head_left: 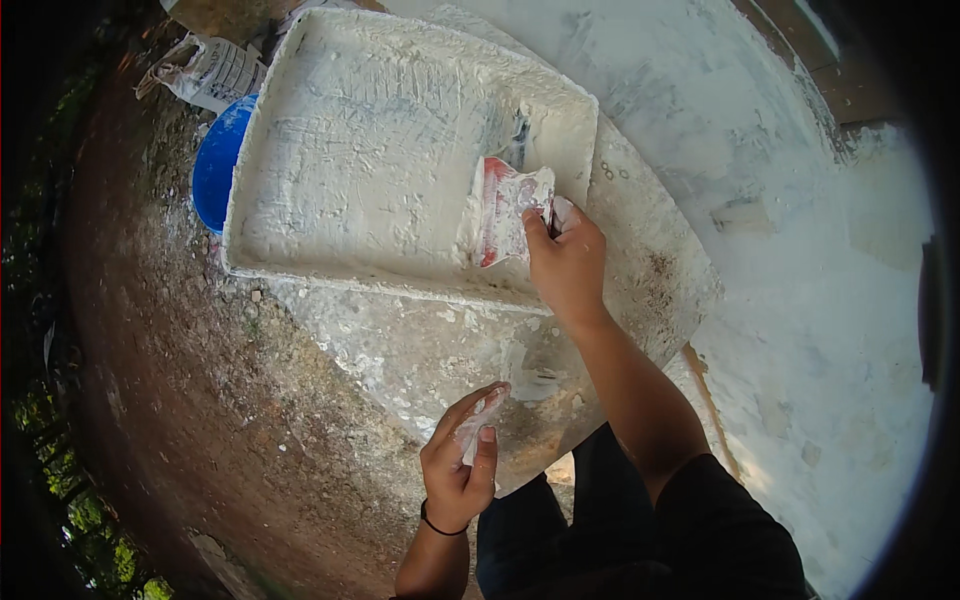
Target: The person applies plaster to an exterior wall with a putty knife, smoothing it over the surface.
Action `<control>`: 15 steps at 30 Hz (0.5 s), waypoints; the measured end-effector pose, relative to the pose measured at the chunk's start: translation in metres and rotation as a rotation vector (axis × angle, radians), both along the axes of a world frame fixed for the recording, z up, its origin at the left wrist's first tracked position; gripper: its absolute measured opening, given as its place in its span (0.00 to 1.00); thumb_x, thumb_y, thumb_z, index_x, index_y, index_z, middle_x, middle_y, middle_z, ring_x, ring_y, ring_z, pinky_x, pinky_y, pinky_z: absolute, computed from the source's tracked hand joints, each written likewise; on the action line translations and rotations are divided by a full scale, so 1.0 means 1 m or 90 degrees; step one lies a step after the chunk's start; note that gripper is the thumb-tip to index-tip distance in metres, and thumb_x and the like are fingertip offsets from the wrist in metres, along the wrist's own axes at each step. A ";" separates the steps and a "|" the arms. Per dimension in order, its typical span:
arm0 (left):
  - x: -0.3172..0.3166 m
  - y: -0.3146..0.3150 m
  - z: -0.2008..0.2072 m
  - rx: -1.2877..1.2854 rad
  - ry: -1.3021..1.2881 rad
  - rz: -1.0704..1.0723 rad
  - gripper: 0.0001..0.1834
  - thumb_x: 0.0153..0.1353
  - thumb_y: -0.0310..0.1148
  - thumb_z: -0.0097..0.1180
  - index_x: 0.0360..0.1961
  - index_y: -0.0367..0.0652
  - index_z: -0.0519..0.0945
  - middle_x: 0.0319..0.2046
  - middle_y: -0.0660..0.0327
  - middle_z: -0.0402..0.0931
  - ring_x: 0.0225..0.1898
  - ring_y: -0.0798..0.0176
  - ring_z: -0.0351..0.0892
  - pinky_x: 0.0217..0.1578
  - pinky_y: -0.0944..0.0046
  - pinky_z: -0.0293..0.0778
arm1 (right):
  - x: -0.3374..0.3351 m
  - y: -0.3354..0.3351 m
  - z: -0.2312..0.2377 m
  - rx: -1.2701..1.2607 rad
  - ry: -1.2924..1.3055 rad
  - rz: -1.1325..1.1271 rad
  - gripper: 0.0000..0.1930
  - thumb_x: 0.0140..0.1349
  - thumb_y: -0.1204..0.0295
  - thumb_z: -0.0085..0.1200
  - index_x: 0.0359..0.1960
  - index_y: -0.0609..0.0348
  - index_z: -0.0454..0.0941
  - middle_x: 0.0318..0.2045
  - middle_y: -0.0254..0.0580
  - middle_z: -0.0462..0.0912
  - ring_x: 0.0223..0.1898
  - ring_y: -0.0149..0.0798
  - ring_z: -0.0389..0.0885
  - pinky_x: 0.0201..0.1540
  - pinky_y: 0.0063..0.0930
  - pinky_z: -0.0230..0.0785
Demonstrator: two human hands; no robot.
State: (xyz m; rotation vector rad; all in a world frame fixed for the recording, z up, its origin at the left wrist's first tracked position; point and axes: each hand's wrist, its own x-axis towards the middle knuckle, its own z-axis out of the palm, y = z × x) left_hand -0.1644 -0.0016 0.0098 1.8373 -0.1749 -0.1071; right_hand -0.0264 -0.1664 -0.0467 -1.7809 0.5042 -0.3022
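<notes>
My right hand (570, 265) is closed around a wide, flat scraper (503, 212), red and smeared with white paste. The scraper's broad edge rests in the pale paste (360, 170) spread across a shallow rectangular tray (400, 288). Thick paste cakes the tray's rim, and a darker scraped patch (520, 135) shows near its right end. Below the tray, my left hand (462, 460) hovers with fingers stretched and thumb apart, holding nothing. White residue coats its fingers, and a dark band circles the wrist.
Under the tray is a spattered, stained board (430, 340). A blue bucket (217, 165) stands partly behind the tray's left side, near a white sack (222, 75). Rough, dirty ground (220, 400) stretches left; a whitish surface (800, 330) lies right.
</notes>
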 end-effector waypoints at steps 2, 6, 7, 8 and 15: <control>0.003 0.007 0.001 -0.006 0.012 -0.023 0.14 0.65 0.27 0.47 0.47 0.31 0.78 0.48 0.45 0.77 0.51 0.50 0.78 0.51 0.59 0.72 | -0.002 -0.002 -0.002 -0.018 -0.013 -0.016 0.08 0.58 0.72 0.54 0.28 0.67 0.76 0.16 0.47 0.75 0.16 0.40 0.70 0.24 0.33 0.63; 0.007 0.010 0.000 -0.013 0.012 -0.057 0.14 0.65 0.27 0.48 0.47 0.30 0.78 0.48 0.44 0.77 0.51 0.49 0.78 0.51 0.59 0.72 | -0.012 -0.017 -0.009 0.049 0.060 -0.043 0.10 0.59 0.69 0.55 0.29 0.66 0.77 0.15 0.39 0.73 0.17 0.31 0.66 0.24 0.28 0.60; 0.008 0.010 0.000 -0.018 0.010 -0.065 0.14 0.65 0.27 0.48 0.47 0.30 0.78 0.48 0.44 0.77 0.51 0.49 0.78 0.51 0.59 0.72 | -0.015 -0.019 -0.010 0.044 0.058 -0.051 0.10 0.59 0.69 0.55 0.29 0.66 0.77 0.15 0.39 0.73 0.17 0.31 0.66 0.24 0.28 0.60; 0.010 0.009 -0.001 -0.026 0.009 -0.072 0.14 0.65 0.27 0.48 0.47 0.30 0.78 0.48 0.44 0.76 0.51 0.49 0.78 0.51 0.59 0.72 | -0.020 -0.022 -0.013 0.111 0.053 -0.061 0.10 0.59 0.69 0.56 0.29 0.65 0.78 0.14 0.36 0.72 0.18 0.28 0.66 0.24 0.27 0.59; 0.021 -0.008 -0.009 -0.081 -0.016 -0.094 0.14 0.65 0.28 0.48 0.47 0.30 0.78 0.48 0.43 0.76 0.50 0.48 0.78 0.51 0.57 0.72 | -0.042 -0.025 -0.005 0.093 0.013 -0.045 0.10 0.61 0.68 0.56 0.30 0.64 0.78 0.14 0.30 0.71 0.18 0.23 0.63 0.23 0.23 0.57</control>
